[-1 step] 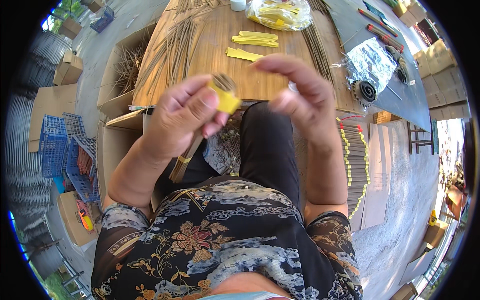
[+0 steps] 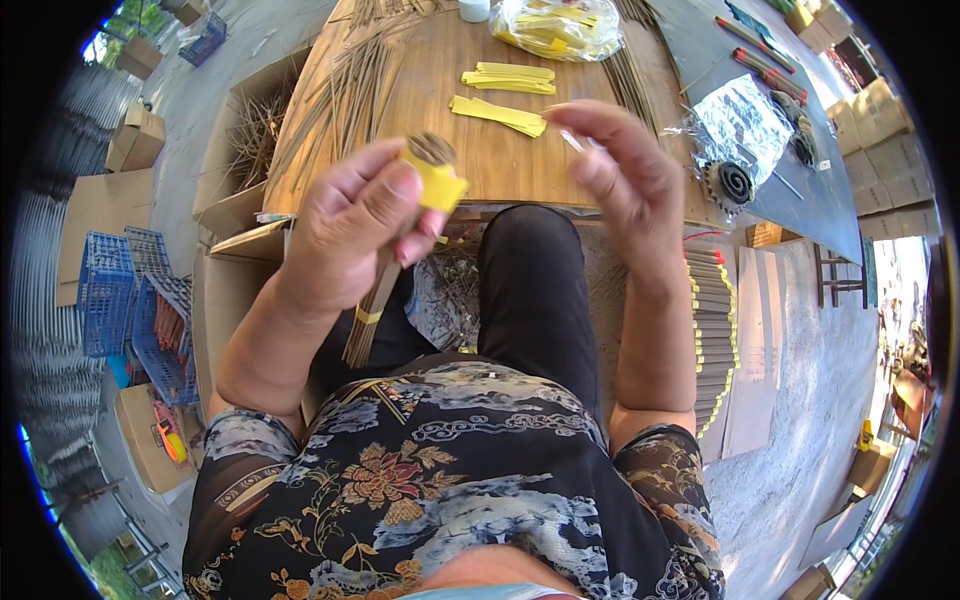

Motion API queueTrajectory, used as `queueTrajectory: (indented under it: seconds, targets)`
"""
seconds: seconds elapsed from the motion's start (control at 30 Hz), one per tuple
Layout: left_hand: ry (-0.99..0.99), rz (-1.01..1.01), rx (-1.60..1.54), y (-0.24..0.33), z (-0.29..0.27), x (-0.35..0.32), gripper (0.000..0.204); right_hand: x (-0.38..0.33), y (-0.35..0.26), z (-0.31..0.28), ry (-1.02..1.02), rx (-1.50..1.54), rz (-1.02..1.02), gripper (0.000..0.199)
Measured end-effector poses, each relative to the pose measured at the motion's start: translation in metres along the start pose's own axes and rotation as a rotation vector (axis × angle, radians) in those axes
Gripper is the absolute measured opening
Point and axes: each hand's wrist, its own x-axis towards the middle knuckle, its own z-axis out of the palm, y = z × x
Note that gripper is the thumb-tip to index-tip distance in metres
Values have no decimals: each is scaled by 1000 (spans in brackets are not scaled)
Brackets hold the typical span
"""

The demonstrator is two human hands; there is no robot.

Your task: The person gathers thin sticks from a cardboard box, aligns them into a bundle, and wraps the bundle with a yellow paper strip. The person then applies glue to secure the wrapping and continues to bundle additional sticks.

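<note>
My left hand (image 2: 355, 215) is closed round a bundle of thin brown sticks (image 2: 432, 149), its upper end tilted away from me. A yellow paper strip (image 2: 438, 186) wraps the bundle near that end, with a flap sticking out at the right. Lower down, a narrow yellow band (image 2: 368, 316) circles the sticks. Off to the right, apart from the bundle, my right hand (image 2: 625, 175) is raised with its index finger stretched out. A small clear strip (image 2: 572, 140) shows between its thumb and fingers. Beyond it, yellow paper strips (image 2: 497, 114) lie in two stacks on the wooden table (image 2: 440, 140).
Loose brown sticks (image 2: 345, 90) cover the table's left side. A clear bag of yellow strips (image 2: 557, 28) and a white cup (image 2: 475, 10) stand at the back. To the right are crumpled plastic (image 2: 742, 120) and a black coil (image 2: 730, 185). Banded bundles (image 2: 708, 330) lie beside my right forearm.
My right hand has moved right and slightly up, away from the bundle. My left hand has tilted the bundle's wrapped end a little left and up.
</note>
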Motion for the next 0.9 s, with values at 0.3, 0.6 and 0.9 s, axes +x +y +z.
queueTrajectory:
  seconds: [0.3,0.6,0.9]
  targets:
    - [76,101,-192,-16,-7,27,27,-32,106,-53,-15,-1154,589,39]
    - [95,122,-193,-26,-14,31,25,-34,102,-50,125,-558,520,17]
    - [75,207,-327,-22,-22,22,24,-34,-8,30,-24,622,511,16]
